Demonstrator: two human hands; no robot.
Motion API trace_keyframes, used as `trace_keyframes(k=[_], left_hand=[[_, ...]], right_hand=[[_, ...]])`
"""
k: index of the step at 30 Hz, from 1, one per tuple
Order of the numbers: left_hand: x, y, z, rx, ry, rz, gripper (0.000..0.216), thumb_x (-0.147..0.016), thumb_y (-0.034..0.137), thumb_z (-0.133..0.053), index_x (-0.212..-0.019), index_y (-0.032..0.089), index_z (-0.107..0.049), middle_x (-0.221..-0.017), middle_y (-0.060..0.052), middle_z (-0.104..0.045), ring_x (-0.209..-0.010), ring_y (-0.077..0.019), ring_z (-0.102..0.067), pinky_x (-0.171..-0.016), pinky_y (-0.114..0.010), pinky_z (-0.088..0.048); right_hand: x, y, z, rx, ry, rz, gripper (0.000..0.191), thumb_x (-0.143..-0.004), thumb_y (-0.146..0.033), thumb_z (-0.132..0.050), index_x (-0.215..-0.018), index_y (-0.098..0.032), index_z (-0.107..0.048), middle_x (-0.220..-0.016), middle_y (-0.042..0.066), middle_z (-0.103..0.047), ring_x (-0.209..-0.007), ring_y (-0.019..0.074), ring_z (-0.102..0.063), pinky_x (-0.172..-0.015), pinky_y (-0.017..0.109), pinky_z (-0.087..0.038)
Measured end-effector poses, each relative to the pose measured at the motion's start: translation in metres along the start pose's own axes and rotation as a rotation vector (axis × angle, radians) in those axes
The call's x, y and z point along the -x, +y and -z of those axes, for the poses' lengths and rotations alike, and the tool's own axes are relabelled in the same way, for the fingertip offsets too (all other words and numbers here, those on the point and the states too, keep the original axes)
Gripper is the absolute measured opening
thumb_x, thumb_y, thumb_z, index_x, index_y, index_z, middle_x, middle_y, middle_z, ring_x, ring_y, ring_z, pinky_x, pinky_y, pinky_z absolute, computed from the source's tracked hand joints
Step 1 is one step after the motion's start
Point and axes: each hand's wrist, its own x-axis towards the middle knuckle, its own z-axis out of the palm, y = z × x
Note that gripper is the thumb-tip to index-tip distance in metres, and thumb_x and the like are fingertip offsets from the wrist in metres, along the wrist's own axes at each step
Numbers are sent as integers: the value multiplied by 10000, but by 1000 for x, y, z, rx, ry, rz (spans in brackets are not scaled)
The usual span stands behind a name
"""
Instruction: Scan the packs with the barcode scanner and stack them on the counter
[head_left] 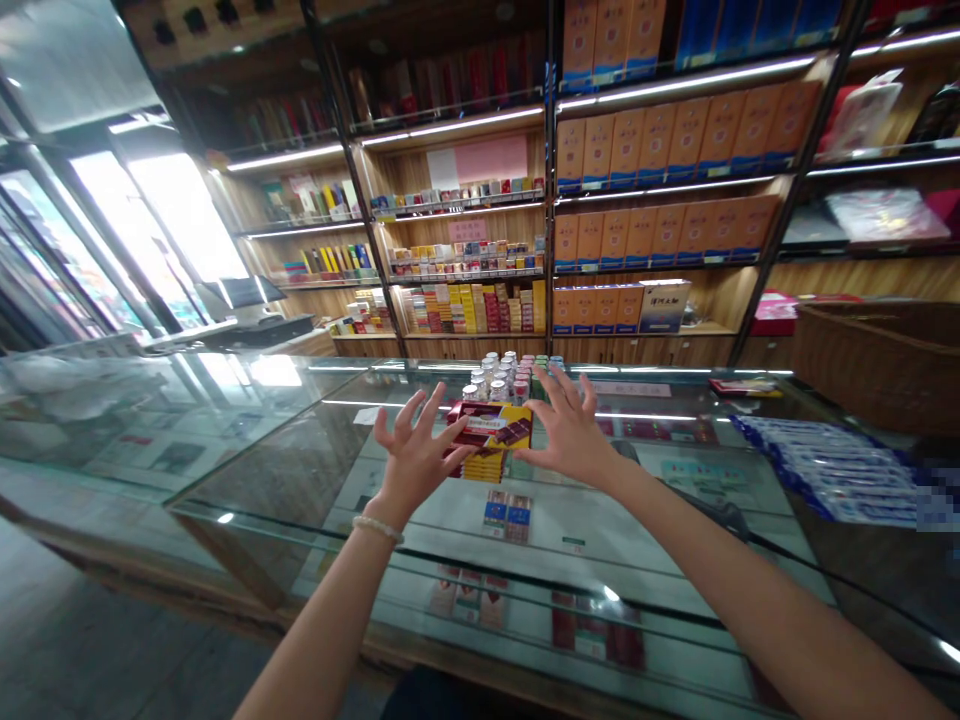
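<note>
A red and yellow chocolate box (501, 424), with a chocolate bar pictured on its front, is between my two hands over the glass counter. My left hand (412, 450) has its thumb and index finger at the box's left end, with the other fingers spread upward. At the right end, the thumb and a finger of my right hand (574, 435) touch the edge, and its remaining fingers are raised. Under the box shows a stack of yellow-edged packs (482, 467). Just behind stand several small bottles or jars (499, 380) with silvery, pink and green tops.
The glass display counter (300, 500) holds cigarette-like packs (507, 515) under its top. Right of my hands lie a dark cabled device (705, 505), blue-white packets (832, 465) and a wicker basket (881, 365). Stocked shelves (472, 205) line the back wall.
</note>
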Motion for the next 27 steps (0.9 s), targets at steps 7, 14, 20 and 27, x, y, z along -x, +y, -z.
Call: trace_keyframes(k=[7,14,20,27], left_hand=[[-58,51,-22,117,52,-4,351,-876,596,-694,-1180,423,-709,-1622,3,-473,-1478,-330,-411,-1251,-585,41],[-108,121,-54,145,140,-41,339,-864,615,-699,-1091,364,-701,-1596,-21,-510,-1471,-312,-419,-1262,-576,-7],[-129,163,-73,212,157,-65,348,-858,593,-720,-1088,333,-689,-1587,-53,-518,-1456,-329,-429,-1261,-588,-24],[-122,178,-83,203,153,-65,353,-878,608,-687,-1097,331,-697,-1578,-47,-530,-1457,-325,-430,-1263,-563,-15]], right_hand=[[18,58,39,124,88,-70,678,-814,-719,-682,-1268,-214,-675,-1692,167,-289,-1563,392,-177,-1232,637,-26],[46,125,70,237,122,-153,665,-828,-704,-671,-1305,-241,-671,-1698,135,-266,-1564,414,-148,-1224,664,-68],[68,166,85,322,147,-176,663,-817,-695,-699,-1304,-244,-687,-1680,130,-283,-1552,407,-161,-1235,648,-70],[82,176,73,376,146,-159,654,-811,-682,-722,-1307,-260,-673,-1663,122,-327,-1547,385,-166,-1240,624,-48]])
